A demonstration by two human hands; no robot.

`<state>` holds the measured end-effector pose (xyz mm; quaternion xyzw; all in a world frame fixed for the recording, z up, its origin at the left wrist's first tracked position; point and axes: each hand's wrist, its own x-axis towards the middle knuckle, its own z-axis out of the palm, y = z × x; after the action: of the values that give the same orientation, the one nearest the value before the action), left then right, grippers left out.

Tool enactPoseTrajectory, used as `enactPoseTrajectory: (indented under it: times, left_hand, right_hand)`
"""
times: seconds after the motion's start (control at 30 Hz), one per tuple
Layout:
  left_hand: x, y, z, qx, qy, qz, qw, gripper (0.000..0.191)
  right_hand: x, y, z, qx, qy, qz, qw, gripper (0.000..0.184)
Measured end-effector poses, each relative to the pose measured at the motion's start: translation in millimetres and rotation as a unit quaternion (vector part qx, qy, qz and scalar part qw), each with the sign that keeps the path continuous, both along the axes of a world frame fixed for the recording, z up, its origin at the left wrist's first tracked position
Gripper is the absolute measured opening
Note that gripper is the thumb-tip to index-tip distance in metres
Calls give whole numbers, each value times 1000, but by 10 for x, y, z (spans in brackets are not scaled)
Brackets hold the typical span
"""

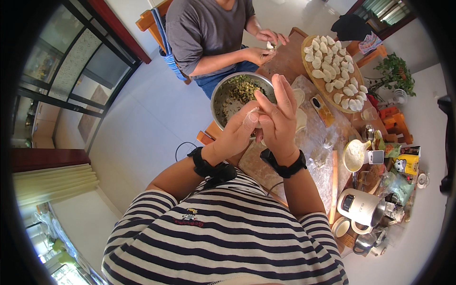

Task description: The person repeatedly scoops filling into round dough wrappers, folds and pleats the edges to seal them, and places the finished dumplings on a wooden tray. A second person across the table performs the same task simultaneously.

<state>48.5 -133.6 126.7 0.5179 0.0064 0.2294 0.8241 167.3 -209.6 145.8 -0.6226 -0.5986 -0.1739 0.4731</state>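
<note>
Both hands meet over the near rim of a steel bowl point(214, 107) that holds a chopped green filling point(244, 87). A pale dough wrapper point(257, 113) is pinched between my left hand point(239, 130) and my right hand point(279, 123), mostly hidden by the fingers; whether filling is inside I cannot tell. The right hand's upper fingers are raised and spread. Just to the right of that hand, flat dough wrappers point(301, 119) lie on the floured board. A smartphone-like dark object point(316, 102) rests farther right, and a wooden rolling pin point(333, 185) lies at the board's right side.
Across the bowl sits a person point(210, 32) with a dumpling in the fingers. An oval tray point(307, 67) of many dumplings stands at the upper right. Flour in a bowl point(355, 155), a cream electric kettle point(359, 206), packets and jars crowd the table's right side.
</note>
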Motion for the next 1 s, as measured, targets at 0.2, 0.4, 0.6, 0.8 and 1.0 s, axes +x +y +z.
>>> enactPoseTrajectory:
  times: [0.2,0.4,0.6,0.8,1.0]
  left_hand:
    - [59,-122,409,254,-18,152,955,32]
    - [142,-350,264,478,-109,378,786,23]
    - [429,-508,-307,355,23,277,892,24]
    - [744,-652,-513,340,74,225,910,25]
    - [888,-783,-572,83,144,35,985,39]
  right_hand:
    - [-115,7,230,77,44,84,992,41]
    - [-188,-160,175,143,137,132,971,42]
    - [-39,-385,-245,40,332,119,935,44]
    - [188,-588,-704,20,317,13,948,41]
    - [322,-932,-791,-16,561,17,828,31]
